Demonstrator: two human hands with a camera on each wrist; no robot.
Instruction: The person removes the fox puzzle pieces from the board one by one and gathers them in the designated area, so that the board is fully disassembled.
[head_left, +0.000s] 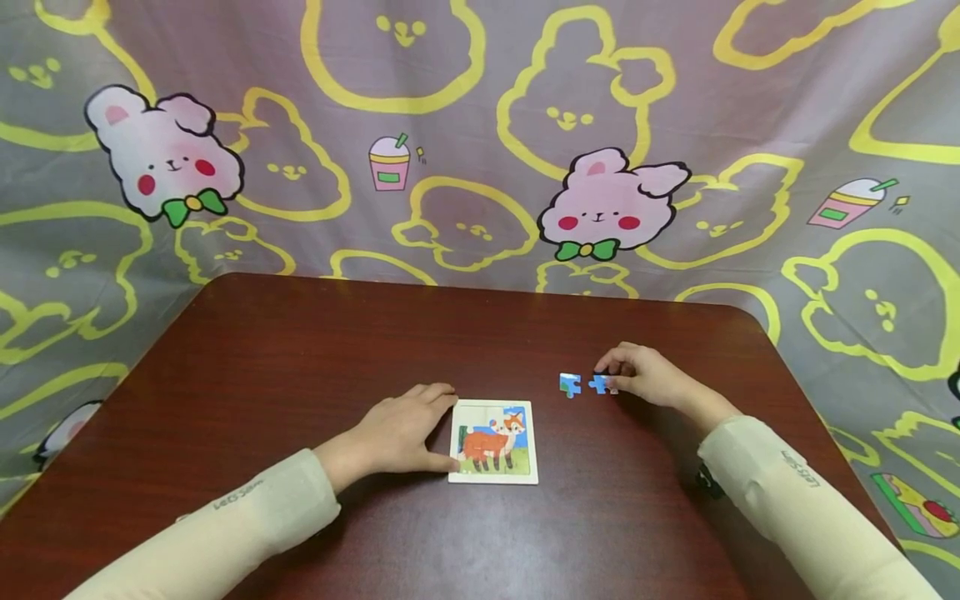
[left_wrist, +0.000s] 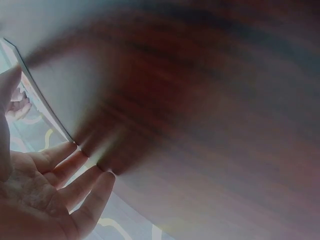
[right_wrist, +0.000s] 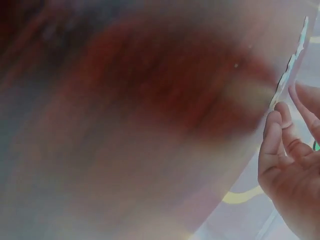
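A square jigsaw puzzle [head_left: 493,450] in a pale frame lies on the table, showing an orange fox on grass. Its upper left shows bare cream board. Against the frame's left side rests my left hand [head_left: 399,429], its fingers extended at the upper corner and its thumb at the lower one; the left wrist view shows the fingertips [left_wrist: 107,175] down on the tabletop. To the right, my right hand [head_left: 647,375] holds a blue puzzle piece [head_left: 598,384] between thumb and fingers, low at the table. Those fingers partly hide it. Just left of it lies another blue-and-green puzzle piece [head_left: 570,384].
The dark reddish-brown table [head_left: 360,333] has rounded far corners. Behind it hangs a curtain [head_left: 465,150] printed with cartoon rabbits and yellow outlines. Both wrist views are dim and blurred over much of the tabletop.
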